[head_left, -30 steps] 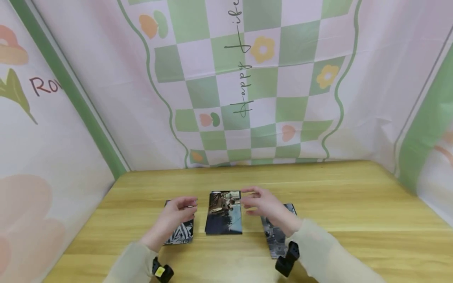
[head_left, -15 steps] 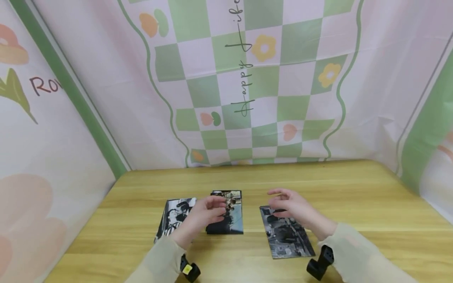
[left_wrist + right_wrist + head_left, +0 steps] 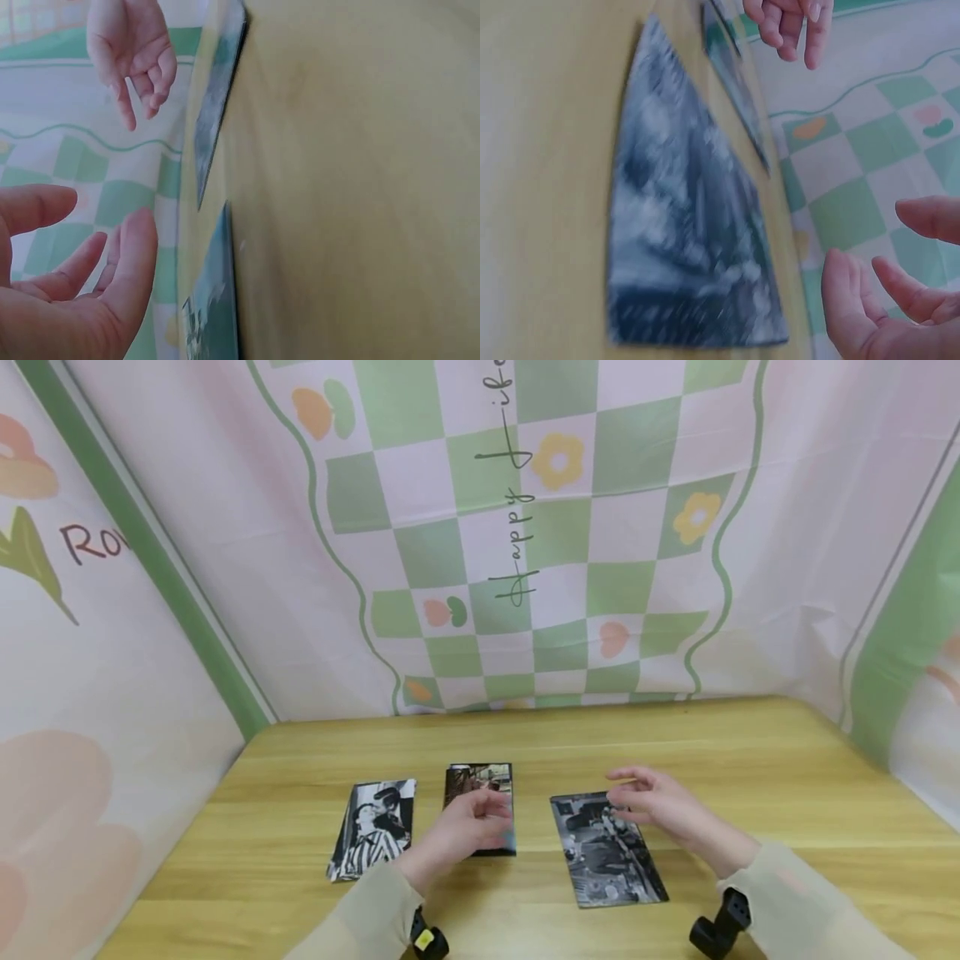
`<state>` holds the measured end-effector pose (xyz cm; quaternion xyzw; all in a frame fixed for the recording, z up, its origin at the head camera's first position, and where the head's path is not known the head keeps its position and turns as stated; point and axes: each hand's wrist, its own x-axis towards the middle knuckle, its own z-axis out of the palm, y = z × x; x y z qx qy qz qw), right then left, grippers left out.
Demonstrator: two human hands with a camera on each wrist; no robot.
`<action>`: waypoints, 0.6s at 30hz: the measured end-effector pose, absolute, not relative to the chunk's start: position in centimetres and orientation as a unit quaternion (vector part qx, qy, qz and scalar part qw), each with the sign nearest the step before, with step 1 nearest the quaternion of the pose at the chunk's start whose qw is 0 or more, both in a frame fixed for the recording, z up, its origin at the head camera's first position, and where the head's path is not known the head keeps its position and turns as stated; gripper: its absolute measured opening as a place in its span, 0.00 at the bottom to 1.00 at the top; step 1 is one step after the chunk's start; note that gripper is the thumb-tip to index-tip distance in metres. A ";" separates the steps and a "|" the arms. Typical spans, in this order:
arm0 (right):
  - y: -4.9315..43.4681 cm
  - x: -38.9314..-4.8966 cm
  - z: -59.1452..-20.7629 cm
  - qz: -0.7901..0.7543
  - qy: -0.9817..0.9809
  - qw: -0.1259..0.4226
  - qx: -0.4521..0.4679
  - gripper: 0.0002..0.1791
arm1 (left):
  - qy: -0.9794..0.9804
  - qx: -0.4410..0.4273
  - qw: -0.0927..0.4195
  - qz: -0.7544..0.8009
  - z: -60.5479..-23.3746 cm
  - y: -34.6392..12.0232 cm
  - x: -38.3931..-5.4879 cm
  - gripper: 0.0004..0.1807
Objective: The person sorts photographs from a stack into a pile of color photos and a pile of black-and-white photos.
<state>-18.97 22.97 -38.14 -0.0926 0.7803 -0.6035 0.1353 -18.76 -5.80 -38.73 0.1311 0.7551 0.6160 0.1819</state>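
Note:
Three lots of photo cards lie on the wooden table. At the left is a black-and-white photo stack (image 3: 373, 835) showing people and a striped garment. My left hand (image 3: 468, 828) hovers over the colour photo stack (image 3: 472, 781) in the middle and covers its lower part. Fingers and thumb are apart, with nothing between them, in the left wrist view. To the right lies a grey photo card (image 3: 603, 860), set at a slant. My right hand (image 3: 667, 810) is raised over its upper right corner, fingers loosely bent and holding nothing.
The wooden table (image 3: 712, 752) ends against a hanging cloth (image 3: 555, 543) with green checks, flowers and lettering. More printed cloth stands at the left and right. Each wrist carries a small black camera, such as the right wrist camera (image 3: 720, 927).
Both hands have moved to the right. The left hand has gone from the left stack to the middle one, and the right hand has drawn off toward the right card's far corner.

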 end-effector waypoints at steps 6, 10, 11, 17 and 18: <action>24.3 -18.9 -38.9 -0.597 0.784 0.138 -0.096 0.31 | 0.743 0.119 0.209 0.624 -39.1 -4.8 -18.6 0.23; 25.2 -18.9 -39.5 -0.596 0.785 0.142 -0.088 0.31 | 0.717 0.104 0.238 0.647 -39.5 -4.1 -18.6 0.23; 25.3 -18.9 -39.6 -0.600 0.783 0.144 -0.083 0.31 | 0.713 0.101 0.243 0.650 -39.7 -3.9 -18.6 0.23; 26.1 -18.8 -40.1 -0.611 0.771 0.162 -0.072 0.32 | 0.702 0.083 0.261 0.658 -40.2 -3.1 -18.3 0.23; 26.1 -18.7 -40.2 -0.612 0.771 0.164 -0.071 0.32 | 0.700 0.080 0.266 0.658 -40.3 -3.0 -18.2 0.23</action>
